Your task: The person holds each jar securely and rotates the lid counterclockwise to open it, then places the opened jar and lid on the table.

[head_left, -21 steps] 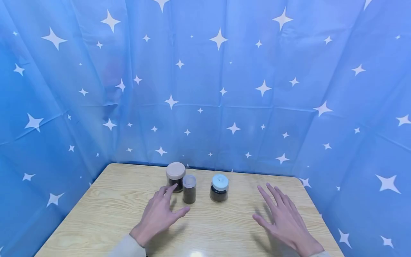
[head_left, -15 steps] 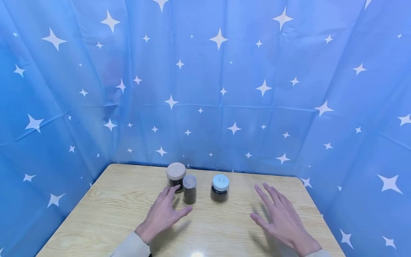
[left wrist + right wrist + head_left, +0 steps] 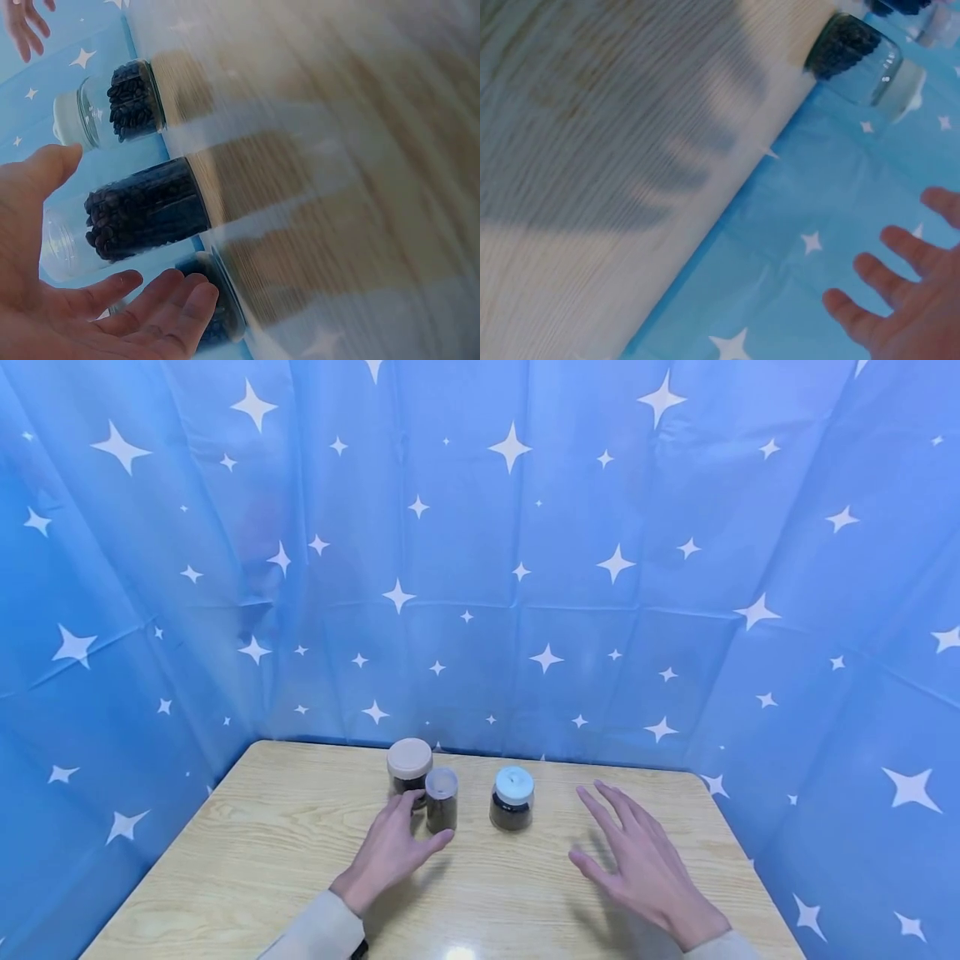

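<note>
Three glass jars of dark beans stand on the table. My left hand [image 3: 393, 847] is spread at the slim, clear-topped jar [image 3: 442, 802], its thumb to the front and its fingers on the left side. In the left wrist view this jar [image 3: 146, 214] lies between thumb and fingers, which are not curled round it. Behind the fingers is the wider jar with a pale beige lid [image 3: 410, 760]. The jar with a light blue lid [image 3: 513, 787] stands to the right. My right hand [image 3: 637, 868] hovers above the table, fingers spread, touching nothing.
The light wood table [image 3: 247, 843] has its back edge close to a blue curtain with white stars [image 3: 480, 543]. The curtain also hangs along both sides. Shadows of the hands fall on the tabletop.
My left hand has moved right and slightly forward, up to the slim jar. My right hand has shifted left, towards the blue-lidded jar. The jars stand where they were.
</note>
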A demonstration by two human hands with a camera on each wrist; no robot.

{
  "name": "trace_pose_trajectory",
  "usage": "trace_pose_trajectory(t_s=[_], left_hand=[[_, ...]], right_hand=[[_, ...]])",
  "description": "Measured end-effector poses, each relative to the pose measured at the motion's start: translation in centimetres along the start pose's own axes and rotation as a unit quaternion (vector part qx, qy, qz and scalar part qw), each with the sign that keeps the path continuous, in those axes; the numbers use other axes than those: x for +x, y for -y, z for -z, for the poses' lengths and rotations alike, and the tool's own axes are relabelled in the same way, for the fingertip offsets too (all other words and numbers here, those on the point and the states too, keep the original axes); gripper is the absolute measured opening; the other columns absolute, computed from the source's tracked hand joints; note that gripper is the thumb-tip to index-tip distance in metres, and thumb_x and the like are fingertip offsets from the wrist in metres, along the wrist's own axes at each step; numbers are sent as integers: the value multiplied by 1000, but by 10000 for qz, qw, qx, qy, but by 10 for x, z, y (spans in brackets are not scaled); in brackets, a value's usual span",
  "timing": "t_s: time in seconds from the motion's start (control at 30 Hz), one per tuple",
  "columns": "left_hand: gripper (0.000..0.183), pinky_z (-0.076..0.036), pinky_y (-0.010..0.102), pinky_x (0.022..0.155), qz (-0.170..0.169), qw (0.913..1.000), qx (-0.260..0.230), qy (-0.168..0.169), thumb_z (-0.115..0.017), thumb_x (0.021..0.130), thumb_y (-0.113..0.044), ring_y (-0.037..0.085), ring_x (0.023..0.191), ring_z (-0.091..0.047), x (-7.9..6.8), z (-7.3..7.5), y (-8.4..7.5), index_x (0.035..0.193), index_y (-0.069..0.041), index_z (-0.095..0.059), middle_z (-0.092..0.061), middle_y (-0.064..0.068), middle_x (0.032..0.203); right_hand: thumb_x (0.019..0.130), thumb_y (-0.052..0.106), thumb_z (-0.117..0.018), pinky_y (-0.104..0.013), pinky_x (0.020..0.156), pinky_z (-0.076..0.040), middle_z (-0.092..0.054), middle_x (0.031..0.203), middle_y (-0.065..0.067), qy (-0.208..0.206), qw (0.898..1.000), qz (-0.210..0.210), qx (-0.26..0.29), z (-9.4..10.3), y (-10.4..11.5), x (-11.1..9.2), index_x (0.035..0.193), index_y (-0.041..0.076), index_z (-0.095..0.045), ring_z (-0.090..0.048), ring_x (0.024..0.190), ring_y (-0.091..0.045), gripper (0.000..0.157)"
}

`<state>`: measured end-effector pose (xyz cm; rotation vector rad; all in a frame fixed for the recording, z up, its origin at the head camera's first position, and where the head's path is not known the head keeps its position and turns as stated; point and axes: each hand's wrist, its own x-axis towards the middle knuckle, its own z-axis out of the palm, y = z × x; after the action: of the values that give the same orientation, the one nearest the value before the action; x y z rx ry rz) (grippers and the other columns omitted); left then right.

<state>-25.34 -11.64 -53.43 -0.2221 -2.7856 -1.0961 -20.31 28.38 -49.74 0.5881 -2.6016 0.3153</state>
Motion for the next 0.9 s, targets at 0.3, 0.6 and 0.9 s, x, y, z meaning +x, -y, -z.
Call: trace_pose_trajectory(t_s=[0.3, 0.6, 0.9], left_hand=[[86, -61, 66, 118, -18, 10000, 57, -68, -94, 97, -52, 48, 142, -71, 4, -3, -2, 158, -1, -62, -70, 25, 154], [83, -59, 68, 120, 52, 9998, -198, -58, -94, 98, -45, 51, 146, -68, 10, -8, -5, 158, 2, -62, -68, 29, 158], [74, -61, 64, 119, -31, 9988, -472, -160, -95, 99, -39, 48, 142, -72, 14, -11, -5, 152, 3, -65, -72, 29, 153]], right_hand=[[105, 57, -80, -80, 119, -52, -51, 181, -17, 47, 10000, 4, 37, 1, 5, 6, 182, 28, -42, -58, 157, -51, 90], [107, 59, -78, -79, 118, -52, -51, 180, -17, 147, 9999, 39, 69, 4, 13, 14, 181, 28, -43, -59, 156, -52, 88], [106, 59, -78, -80, 120, -51, -51, 180, -19, 151, 9997, 54, 169, 1, 21, 20, 180, 27, -45, -58, 156, -53, 87]])
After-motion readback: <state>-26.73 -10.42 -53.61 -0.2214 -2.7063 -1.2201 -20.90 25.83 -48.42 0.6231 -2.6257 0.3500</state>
